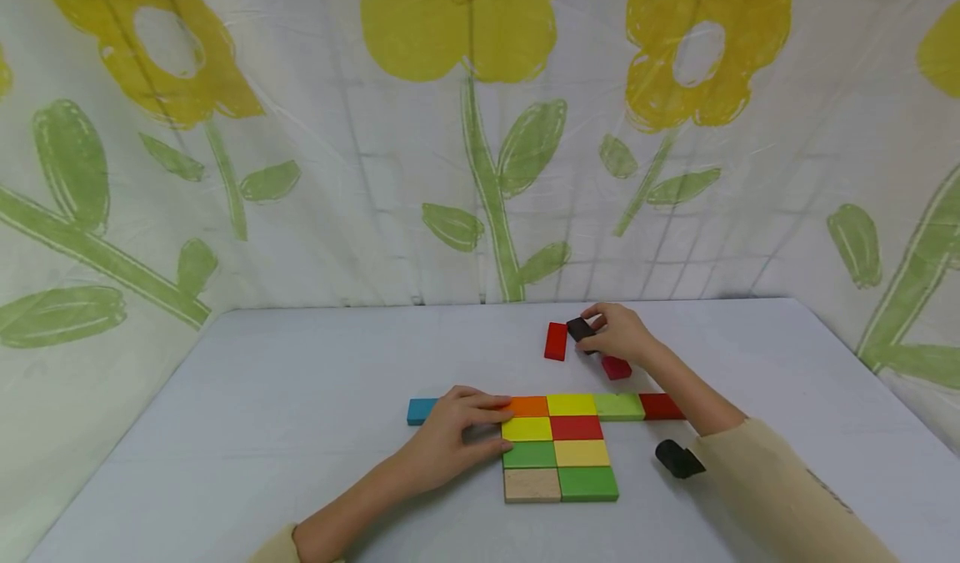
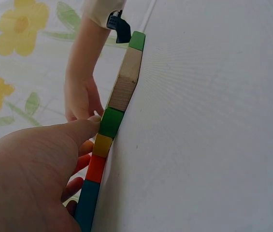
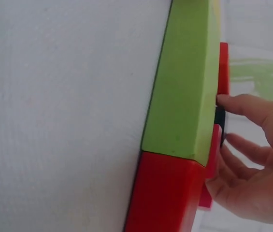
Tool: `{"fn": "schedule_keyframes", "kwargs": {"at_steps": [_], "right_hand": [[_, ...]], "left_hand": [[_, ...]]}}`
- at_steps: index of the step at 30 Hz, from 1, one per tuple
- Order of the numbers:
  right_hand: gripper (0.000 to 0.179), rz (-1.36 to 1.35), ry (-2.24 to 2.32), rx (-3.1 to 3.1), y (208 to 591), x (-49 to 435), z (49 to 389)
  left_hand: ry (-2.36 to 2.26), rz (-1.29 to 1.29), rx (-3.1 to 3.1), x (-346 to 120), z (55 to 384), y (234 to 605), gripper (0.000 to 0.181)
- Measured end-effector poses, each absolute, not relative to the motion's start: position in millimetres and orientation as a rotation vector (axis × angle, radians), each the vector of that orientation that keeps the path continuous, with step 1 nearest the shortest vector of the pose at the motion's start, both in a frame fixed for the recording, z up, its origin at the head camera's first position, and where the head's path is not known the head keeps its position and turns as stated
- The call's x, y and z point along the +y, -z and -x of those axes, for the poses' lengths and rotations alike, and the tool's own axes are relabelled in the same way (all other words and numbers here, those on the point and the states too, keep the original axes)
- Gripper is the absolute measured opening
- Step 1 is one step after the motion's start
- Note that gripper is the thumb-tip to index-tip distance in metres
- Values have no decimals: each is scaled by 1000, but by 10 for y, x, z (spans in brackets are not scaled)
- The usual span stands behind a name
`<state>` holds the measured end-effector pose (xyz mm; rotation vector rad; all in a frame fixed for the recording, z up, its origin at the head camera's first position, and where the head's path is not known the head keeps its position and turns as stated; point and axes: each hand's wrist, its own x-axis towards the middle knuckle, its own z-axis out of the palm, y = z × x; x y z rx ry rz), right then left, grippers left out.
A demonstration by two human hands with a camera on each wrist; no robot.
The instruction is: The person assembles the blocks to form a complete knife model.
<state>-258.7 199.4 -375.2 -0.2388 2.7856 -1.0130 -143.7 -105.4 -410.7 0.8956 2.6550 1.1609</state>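
Observation:
In the head view, my right hand point(image 1: 617, 334) pinches a black block point(image 1: 580, 329) at the back of the table. A bright red block point(image 1: 556, 341) lies to its left, and a crimson block point(image 1: 617, 368) sits just below the hand. My left hand point(image 1: 461, 429) rests along the left edge of the flat block layout, its outstretched fingertips touching the orange block point(image 1: 528, 406) and the green block point(image 1: 529, 454). The left wrist view has the thumb at the side of a green block point(image 2: 111, 123). The right wrist view shows the black block point(image 3: 220, 116) partly hidden behind other blocks.
Yellow, red, tan and green blocks form two columns, ending in a bare wood block point(image 1: 532, 485) and a green block point(image 1: 588, 484). A blue block point(image 1: 421, 411) and a dark red block point(image 1: 662, 406) extend the top row. The black wrist camera point(image 1: 678, 459) hangs by the right sleeve point(image 1: 780, 480).

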Motion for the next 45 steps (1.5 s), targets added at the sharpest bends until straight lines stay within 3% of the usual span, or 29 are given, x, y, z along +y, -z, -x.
{"fn": "schedule_keyframes", "kwargs": {"at_steps": [30, 45], "right_hand": [[43, 298, 1036, 2877, 3673, 2039, 2526], [45, 445, 1041, 2871, 3544, 2188, 2100]], "left_hand": [[-1168, -904, 2654, -1061, 1435, 4108, 41], [-1079, -916, 2684, -1052, 1431, 4075, 43]]}}
